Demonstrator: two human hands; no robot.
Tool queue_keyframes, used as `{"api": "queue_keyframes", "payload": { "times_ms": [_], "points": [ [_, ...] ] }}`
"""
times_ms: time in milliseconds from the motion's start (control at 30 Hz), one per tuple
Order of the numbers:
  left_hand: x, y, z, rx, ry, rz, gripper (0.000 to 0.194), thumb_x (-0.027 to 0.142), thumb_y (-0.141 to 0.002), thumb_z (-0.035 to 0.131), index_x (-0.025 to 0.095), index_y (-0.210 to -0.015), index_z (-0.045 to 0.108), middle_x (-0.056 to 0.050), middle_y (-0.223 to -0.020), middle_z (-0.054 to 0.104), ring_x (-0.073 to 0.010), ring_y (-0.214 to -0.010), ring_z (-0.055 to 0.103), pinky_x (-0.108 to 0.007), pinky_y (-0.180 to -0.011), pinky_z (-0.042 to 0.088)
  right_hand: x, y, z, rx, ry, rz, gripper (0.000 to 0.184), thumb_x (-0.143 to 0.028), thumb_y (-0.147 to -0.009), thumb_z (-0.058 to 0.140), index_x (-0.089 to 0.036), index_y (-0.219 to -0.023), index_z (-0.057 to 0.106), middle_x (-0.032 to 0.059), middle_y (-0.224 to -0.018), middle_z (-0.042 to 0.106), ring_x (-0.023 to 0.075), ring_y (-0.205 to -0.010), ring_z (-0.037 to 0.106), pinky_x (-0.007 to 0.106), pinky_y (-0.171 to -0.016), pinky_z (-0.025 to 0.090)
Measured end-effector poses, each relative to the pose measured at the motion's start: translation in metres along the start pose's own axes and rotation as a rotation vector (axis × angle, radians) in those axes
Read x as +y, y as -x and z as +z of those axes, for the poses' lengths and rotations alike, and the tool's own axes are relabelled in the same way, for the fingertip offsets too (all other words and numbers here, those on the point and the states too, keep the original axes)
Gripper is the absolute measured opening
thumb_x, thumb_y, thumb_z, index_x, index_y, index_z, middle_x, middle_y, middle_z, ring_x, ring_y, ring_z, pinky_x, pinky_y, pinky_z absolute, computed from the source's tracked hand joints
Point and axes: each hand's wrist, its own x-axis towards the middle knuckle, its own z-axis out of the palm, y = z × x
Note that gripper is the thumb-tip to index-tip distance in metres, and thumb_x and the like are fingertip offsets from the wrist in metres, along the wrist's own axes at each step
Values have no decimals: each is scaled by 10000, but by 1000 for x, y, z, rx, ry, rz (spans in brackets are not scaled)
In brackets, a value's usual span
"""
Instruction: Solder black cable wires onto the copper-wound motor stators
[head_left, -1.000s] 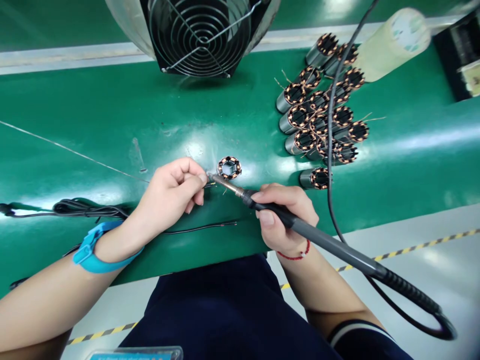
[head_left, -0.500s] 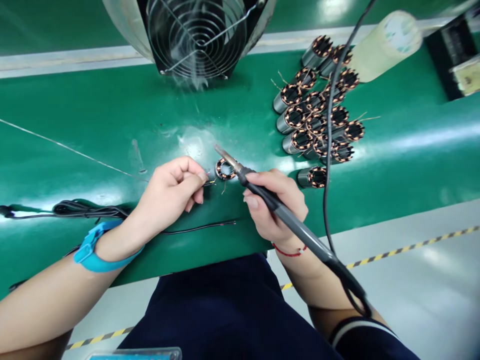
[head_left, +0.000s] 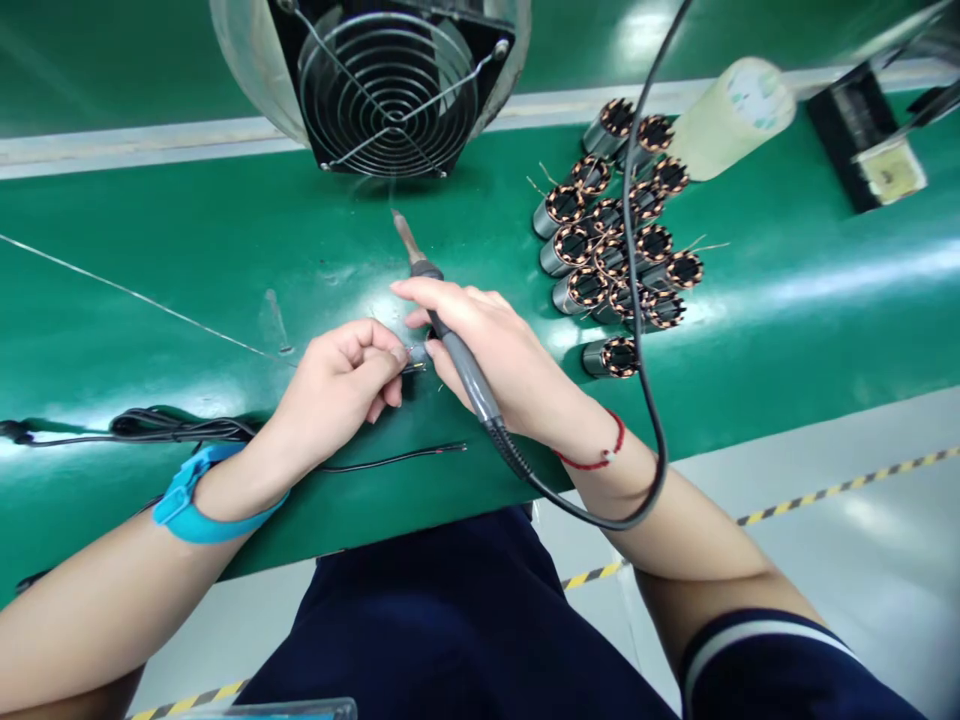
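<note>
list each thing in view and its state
Left hand: pinched on thin wires
Right hand: closed around soldering iron
Soldering iron: held, tip toward fan
Fan: spinning or stopped, cannot tell
Black cable: bundled in loops
Metal cylinders: clustered, one set apart
Blue wristband: fastened

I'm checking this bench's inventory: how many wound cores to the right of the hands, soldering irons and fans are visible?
Wound cores: 15 visible, tightly grouped
Soldering iron: 1
Fan: 1
Total: 17
</note>
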Motion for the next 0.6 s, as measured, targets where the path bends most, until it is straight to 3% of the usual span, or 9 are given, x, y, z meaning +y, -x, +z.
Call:
{"api": "queue_keyframes", "payload": {
  "times_ms": [167, 300, 467, 600],
  "points": [
    [-2, -3, -2, 15, -11, 26, 86, 212, -839, 558, 179, -760, 565, 41, -522, 578, -50, -386, 419, -155, -387, 314, 14, -3, 14, 16, -60, -13, 412, -114, -911, 463, -245, -1301, 462, -25, -961, 700, 157, -979, 648, 360, -962, 433],
    [-2, -4, -2, 56, 1, 75, 47, 206, -841, 568, 175, -809, 584, 33, -562, 590, -53, -423, 424, -160, -407, 319, 19, -2, 18, 109, -26, 1, 392, -140, -923, 454, -252, -1298, 469, -23, -935, 696, 172, -955, 636, 386, -951, 433],
    [-4, -6, -1, 86, 85, 100, 81, 141, -795, 582, 196, -833, 537, 55, -589, 552, -54, -433, 411, -166, -406, 308, 10, 5, 18, 285, -85, 2, 449, -140, -866, 506, -258, -1297, 467, -4, -934, 658, 179, -901, 590, 366, -892, 468],
    [-7, -6, -2, 93, 49, 126, 87, 159, -809, 583, 203, -774, 516, 77, -514, 448, -64, -433, 396, -173, -410, 308, 2, 8, 20, 264, -141, -81, 448, -133, -830, 544, -249, -1260, 488, -10, -875, 651, 186, -869, 577, 372, -866, 472]
  ]
}}
